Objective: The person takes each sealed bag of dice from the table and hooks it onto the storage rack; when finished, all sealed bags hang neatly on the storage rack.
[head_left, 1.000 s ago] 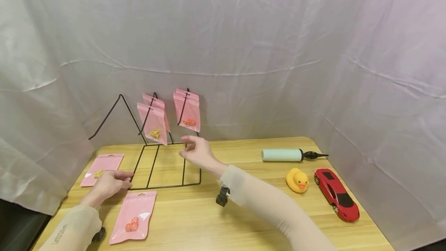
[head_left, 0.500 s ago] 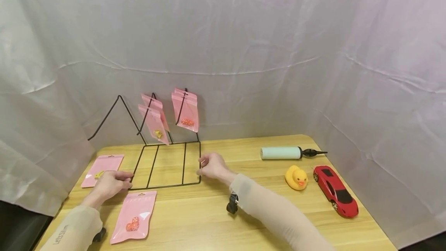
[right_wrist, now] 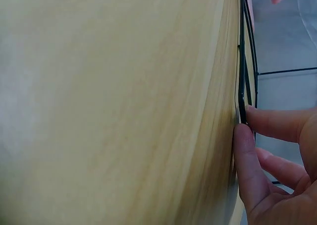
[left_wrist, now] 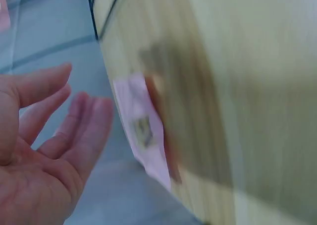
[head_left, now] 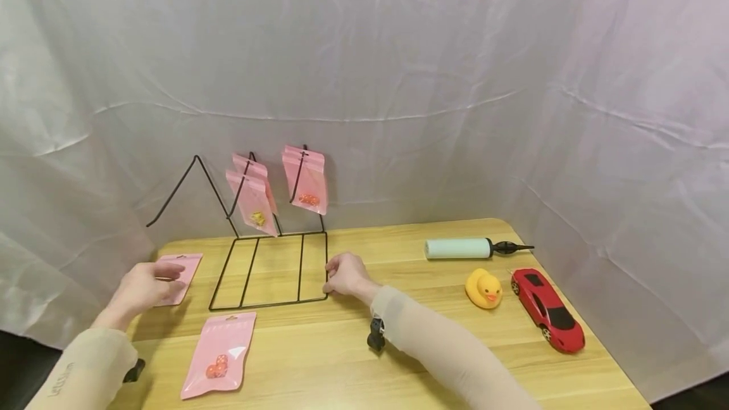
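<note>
A black wire display rack (head_left: 270, 304) stands on the table, its hooks angled up at the back. My right hand (head_left: 347, 275) pinches the right side bar of its base between thumb and forefinger, near the front corner (right_wrist: 242, 117). My left hand (head_left: 145, 285) hovers with spread fingers over a pink zip bag (head_left: 186, 267) left of the rack, partly covering it in the head view. In the left wrist view that bag (left_wrist: 132, 98) lies flat with a small yellowish thing inside, apart from the fingers. Another pink bag (head_left: 219, 337) with orange-red dice lies in front of the rack.
Pink bags (head_left: 252, 198) hang on the rack's middle hook and more (head_left: 312, 173) on the right hook; the left hook (head_left: 196, 157) is bare. To the right are a mint hand pump (head_left: 458, 248), a yellow rubber duck (head_left: 484, 288) and a red toy car (head_left: 548, 310). Grey curtains surround the table.
My right hand came down and right from near the hanging bags to the rack's right side bar. My left hand left the rack's front left corner and moved left over the bag.
</note>
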`<move>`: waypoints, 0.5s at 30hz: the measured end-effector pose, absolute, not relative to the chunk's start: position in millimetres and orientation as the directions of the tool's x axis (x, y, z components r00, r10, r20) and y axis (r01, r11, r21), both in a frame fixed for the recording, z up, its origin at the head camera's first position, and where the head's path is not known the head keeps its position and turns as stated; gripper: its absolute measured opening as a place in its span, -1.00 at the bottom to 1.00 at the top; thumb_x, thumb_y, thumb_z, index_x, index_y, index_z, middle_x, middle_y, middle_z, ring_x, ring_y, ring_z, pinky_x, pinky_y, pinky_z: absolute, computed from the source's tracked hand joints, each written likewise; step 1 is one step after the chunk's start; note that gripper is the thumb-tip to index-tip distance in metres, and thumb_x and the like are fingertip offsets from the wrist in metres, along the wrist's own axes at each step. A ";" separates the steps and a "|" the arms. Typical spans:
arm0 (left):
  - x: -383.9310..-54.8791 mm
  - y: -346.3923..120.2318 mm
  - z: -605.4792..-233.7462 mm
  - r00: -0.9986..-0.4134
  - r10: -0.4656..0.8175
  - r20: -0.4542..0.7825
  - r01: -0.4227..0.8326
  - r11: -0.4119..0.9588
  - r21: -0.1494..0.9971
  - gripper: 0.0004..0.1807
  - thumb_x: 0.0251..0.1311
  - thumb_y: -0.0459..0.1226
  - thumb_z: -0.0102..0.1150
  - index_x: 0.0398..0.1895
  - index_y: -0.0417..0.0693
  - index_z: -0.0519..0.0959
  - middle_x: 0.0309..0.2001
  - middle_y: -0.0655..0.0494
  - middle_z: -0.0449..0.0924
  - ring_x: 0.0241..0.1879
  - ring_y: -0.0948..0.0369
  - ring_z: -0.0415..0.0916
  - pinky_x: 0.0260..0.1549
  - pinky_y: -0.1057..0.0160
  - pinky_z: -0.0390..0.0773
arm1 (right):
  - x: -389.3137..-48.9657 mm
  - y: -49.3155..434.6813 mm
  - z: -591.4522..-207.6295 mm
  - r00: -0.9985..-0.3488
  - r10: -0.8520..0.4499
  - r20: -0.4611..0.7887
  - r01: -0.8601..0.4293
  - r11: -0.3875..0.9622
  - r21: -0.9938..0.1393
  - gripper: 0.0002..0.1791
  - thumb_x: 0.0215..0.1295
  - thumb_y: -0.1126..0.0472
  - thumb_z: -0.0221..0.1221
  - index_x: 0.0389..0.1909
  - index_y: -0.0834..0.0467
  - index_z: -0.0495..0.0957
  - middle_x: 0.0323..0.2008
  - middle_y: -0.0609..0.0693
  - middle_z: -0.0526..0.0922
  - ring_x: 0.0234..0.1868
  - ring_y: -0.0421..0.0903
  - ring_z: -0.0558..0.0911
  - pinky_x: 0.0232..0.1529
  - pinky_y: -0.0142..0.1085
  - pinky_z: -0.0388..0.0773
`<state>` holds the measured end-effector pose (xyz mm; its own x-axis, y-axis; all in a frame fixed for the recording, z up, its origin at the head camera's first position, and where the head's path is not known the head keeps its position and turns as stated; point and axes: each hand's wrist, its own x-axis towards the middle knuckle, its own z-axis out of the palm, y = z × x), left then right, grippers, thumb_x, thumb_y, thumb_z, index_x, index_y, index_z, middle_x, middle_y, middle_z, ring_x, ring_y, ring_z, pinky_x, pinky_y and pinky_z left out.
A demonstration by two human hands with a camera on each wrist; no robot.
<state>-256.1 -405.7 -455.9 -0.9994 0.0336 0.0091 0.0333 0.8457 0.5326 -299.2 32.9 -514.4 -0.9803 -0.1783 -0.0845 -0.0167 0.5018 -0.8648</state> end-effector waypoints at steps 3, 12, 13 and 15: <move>-261.8 -420.3 -453.4 -0.999 0.040 -0.013 0.030 0.885 0.464 -0.37 0.41 -0.17 0.45 0.40 -0.40 0.61 0.29 -0.52 0.68 0.21 -0.43 0.66 0.03 -0.16 0.65 | -297.4 33.3 -513.0 -0.980 -0.178 -0.091 -0.009 0.493 -0.870 -0.46 0.04 0.54 0.59 0.12 0.39 0.76 -0.20 0.09 0.75 -0.37 -0.12 0.76 -0.37 -0.33 0.84; -275.6 -446.8 -467.4 -0.990 -0.028 -0.137 -0.088 0.883 0.461 -0.16 0.40 -0.04 0.43 0.52 -0.46 0.42 0.46 -0.74 0.36 0.31 -0.58 0.44 0.28 -0.54 0.48 | -296.2 31.5 -511.5 -0.981 -0.177 -0.082 -0.031 0.555 -0.832 -0.47 0.05 0.48 0.64 0.11 0.33 0.78 -0.16 0.09 0.77 -0.21 -0.13 0.68 -0.22 -0.33 0.85; -276.7 -447.6 -470.2 -0.990 -0.031 -0.138 -0.092 0.883 0.459 -0.15 0.38 -0.04 0.44 0.51 -0.46 0.43 0.46 -0.75 0.36 0.30 -0.56 0.46 0.28 -0.53 0.49 | -296.3 31.6 -511.6 -0.981 -0.178 -0.080 -0.035 0.561 -0.827 -0.47 0.06 0.48 0.64 0.11 0.33 0.78 -0.17 0.09 0.77 -0.21 -0.14 0.67 -0.22 -0.33 0.84; -278.4 -447.7 -475.1 -0.989 -0.045 -0.142 -0.106 0.881 0.461 -0.16 0.35 -0.06 0.46 0.49 -0.47 0.44 0.44 -0.75 0.36 0.23 -0.50 0.48 0.27 -0.51 0.49 | -296.2 32.2 -511.6 -0.981 -0.180 -0.078 -0.038 0.563 -0.825 -0.47 0.06 0.48 0.64 0.11 0.34 0.78 -0.17 0.09 0.77 -0.23 -0.14 0.67 -0.24 -0.34 0.84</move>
